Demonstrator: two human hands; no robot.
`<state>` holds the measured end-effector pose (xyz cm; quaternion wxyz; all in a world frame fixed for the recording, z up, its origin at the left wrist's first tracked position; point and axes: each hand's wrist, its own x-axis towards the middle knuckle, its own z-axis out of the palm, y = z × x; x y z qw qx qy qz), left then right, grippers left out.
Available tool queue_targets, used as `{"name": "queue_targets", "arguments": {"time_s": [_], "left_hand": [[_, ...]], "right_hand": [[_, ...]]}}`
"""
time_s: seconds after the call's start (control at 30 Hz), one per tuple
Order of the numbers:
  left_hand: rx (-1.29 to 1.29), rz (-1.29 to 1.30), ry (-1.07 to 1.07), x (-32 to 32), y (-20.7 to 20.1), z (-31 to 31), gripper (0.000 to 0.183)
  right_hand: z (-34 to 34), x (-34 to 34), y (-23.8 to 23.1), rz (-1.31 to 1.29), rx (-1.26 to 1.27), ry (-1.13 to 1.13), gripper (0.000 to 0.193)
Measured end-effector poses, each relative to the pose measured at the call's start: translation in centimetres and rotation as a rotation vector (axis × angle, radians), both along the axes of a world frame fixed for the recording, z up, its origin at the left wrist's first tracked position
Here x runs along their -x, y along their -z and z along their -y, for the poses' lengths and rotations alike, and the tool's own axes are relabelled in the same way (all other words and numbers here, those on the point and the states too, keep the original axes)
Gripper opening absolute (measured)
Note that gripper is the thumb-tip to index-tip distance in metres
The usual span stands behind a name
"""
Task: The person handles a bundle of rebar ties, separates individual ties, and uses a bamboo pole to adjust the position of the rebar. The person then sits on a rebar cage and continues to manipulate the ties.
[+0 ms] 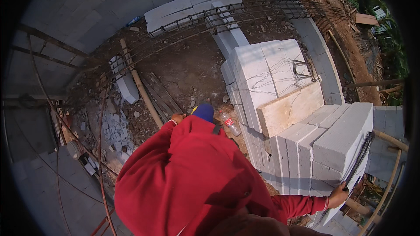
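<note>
My right hand (337, 195) reaches out at the lower right, fingers closed on a long dark bundle of thin wire (361, 157). This bundle lies slantwise along the outer face of the stacked white blocks (337, 142). A small black part shows at the fingertips; its kind is not clear. My left hand (177, 118) is beside my blue-clad knee (203, 112), and its fingers are mostly hidden. Both arms are in red sleeves.
A stained board (291, 108) and a bent steel stirrup (302, 69) lie on the blocks. A rebar cage (188, 21) crosses ahead. A plastic bottle (230, 123) is on the ground by the stack. A wooden pole (141, 85) and block rubble (114, 126) lie left.
</note>
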<state>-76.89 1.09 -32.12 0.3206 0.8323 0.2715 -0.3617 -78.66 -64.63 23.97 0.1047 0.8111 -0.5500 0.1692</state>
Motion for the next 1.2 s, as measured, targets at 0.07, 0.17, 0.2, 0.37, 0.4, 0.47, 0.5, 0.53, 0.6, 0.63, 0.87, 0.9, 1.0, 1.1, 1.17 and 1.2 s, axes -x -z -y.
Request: {"name": "queue_targets", "arguments": {"time_s": [0.07, 0.17, 0.2, 0.37, 0.4, 0.47, 0.5, 0.53, 0.6, 0.63, 0.87, 0.9, 1.0, 1.1, 1.17, 1.2], "left_hand": [[0.093, 0.080, -0.363, 0.1, 0.5, -1.4, 0.044], [0.033, 0.026, -0.650, -0.6, 2.2, -4.0, 0.043], [0.053, 0.016, -0.662, -0.9, 2.8, -5.0, 0.044], [-0.084, 0.086, -0.114, -3.9, 4.5, -8.8, 0.044], [-0.068, 0.082, -0.111, -5.1, 4.5, -9.5, 0.045], [-0.034, 0.068, -0.101, -8.2, 4.0, -11.2, 0.047], [-0.032, 0.067, -0.166, -10.0, 3.5, -12.4, 0.047], [-0.028, 0.063, -0.229, -11.8, 3.0, -13.5, 0.048], [-0.098, 0.153, -0.221, -15.4, 2.4, -15.6, 0.042], [0.019, 0.181, -0.463, -17.6, 2.4, -16.8, 0.040], [0.104, 0.059, -0.715, -28.6, 5.5, -28.8, 0.040], [0.083, 0.021, -0.674, -30.3, 5.6, -30.2, 0.041], [-0.019, 0.048, -0.459, -35.9, 4.9, -32.3, 0.041], [0.130, 0.079, -0.557, -41.5, 3.4, -31.3, 0.041], [0.078, 0.049, -0.381, -45.4, 2.1, -30.0, 0.041], [0.049, 0.031, -0.307, -47.1, 1.5, -29.0, 0.041]], "right_hand": [[-1.2, 0.0, 0.5, 0.146, 0.073, -0.015, 0.054], [-3.3, -0.4, 0.9, 0.470, 0.158, -0.223, 0.062], [-4.1, -0.7, 0.7, 0.468, 0.211, -0.192, 0.063], [-12.1, -4.0, 0.8, 0.832, -0.055, -0.462, 0.055], [-14.1, -5.2, 0.9, 0.831, -0.099, -0.492, 0.051], [-18.2, -8.2, 1.8, 0.849, -0.188, -0.577, 0.048], [-20.2, -10.2, 2.4, 0.858, -0.296, -0.602, 0.048], [-22.4, -12.2, 3.3, 0.849, -0.378, -0.668, 0.048], [-26.8, -16.8, 5.7, 0.902, -0.577, -0.723, 0.047], [-29.1, -19.3, 7.0, 0.918, -0.652, -0.763, 0.047], [-43.8, -30.8, 15.6, 0.560, -1.267, -0.732, 0.038], [-45.6, -31.0, 16.7, 0.514, -1.370, -0.678, 0.037], [-50.2, -29.4, 20.4, 0.378, -1.421, -0.500, 0.033], [-54.0, -26.6, 24.1, 0.310, -1.436, -0.305, 0.041], [-55.6, -25.0, 25.9, 0.230, -1.376, -0.358, 0.044], [-56.1, -24.4, 26.8, 0.176, -1.342, -0.352, 0.044]]}}
